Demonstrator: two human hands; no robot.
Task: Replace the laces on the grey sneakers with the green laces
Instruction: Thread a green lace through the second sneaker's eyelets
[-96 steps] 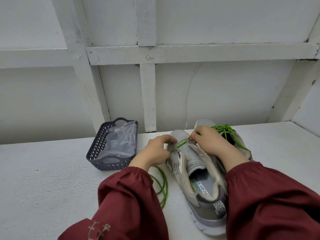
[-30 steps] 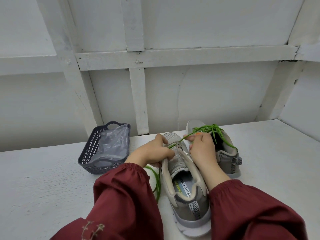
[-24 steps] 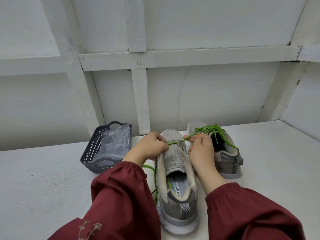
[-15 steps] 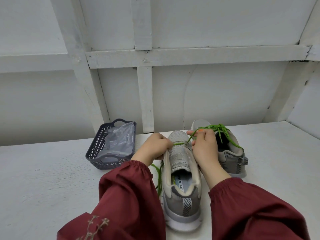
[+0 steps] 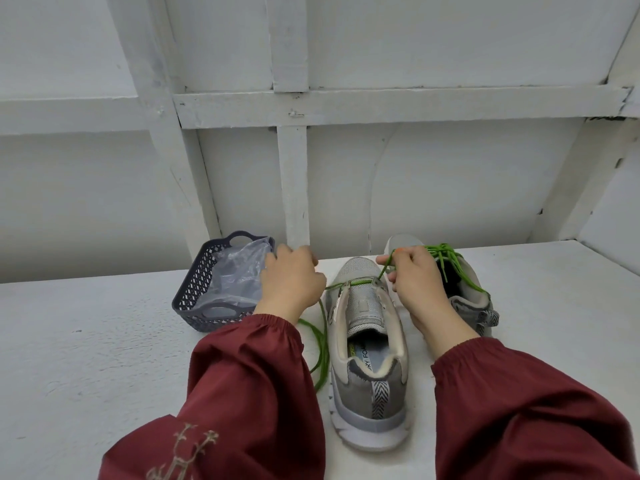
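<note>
A grey sneaker (image 5: 367, 362) stands on the white table with its heel toward me. A green lace (image 5: 360, 281) crosses its lowest eyelets. My left hand (image 5: 291, 282) is just left of the toe with fingers curled; the lace's left end runs under it and trails down beside the shoe (image 5: 322, 344). My right hand (image 5: 415, 285) pinches the lace's right end above the toe. Behind that hand sits the second grey sneaker (image 5: 474, 303), with green laces (image 5: 445, 252) bunched on top.
A dark openwork plastic basket (image 5: 192, 296) holding a crumpled clear plastic bag (image 5: 239, 275) stands at the left of my left hand. A white panelled wall (image 5: 294, 188) rises right behind the shoes. The table (image 5: 86, 358) extends left and right.
The near sneaker has turned straight, heel toward me. My left hand has moved left off the toe, drawing the lace out sideways. My right hand has lifted its end slightly.
</note>
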